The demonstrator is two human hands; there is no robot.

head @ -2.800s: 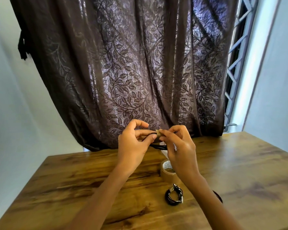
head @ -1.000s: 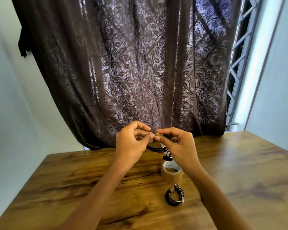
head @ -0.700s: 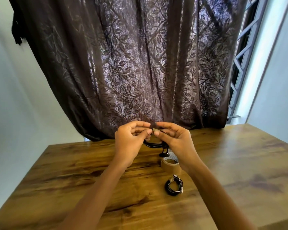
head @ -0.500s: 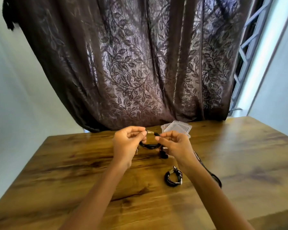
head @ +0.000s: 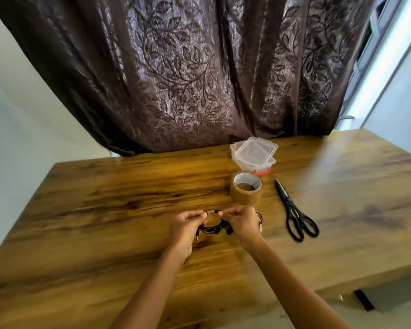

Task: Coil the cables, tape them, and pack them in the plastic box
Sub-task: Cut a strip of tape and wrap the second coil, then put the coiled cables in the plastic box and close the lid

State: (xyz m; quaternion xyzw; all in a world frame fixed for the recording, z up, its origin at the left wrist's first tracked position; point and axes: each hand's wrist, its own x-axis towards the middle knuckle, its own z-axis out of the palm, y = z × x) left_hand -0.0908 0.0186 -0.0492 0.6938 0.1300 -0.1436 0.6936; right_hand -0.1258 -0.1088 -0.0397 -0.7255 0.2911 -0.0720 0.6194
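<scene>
Coiled black cable held low over the bench, just in front of the tape roll, ring roughly upright and facing the camera, plug ends hanging at its lower left and lower right. Left hand fingers closed on the coil's top left, right hand fingers closed on its top right, pinches nearly touching at a pale band, probably tape. More cable shows just behind the right hand, partly hidden. Tape roll stands on its flat side, hole up. Clear plastic box sits just behind the roll, lid on slightly askew, red clip on the front. Black scissors right of the roll, tips pointing away, handles toward the near edge. Bench left of the roll is bare wood; curtain hangs at the far edge behind the box.
</scene>
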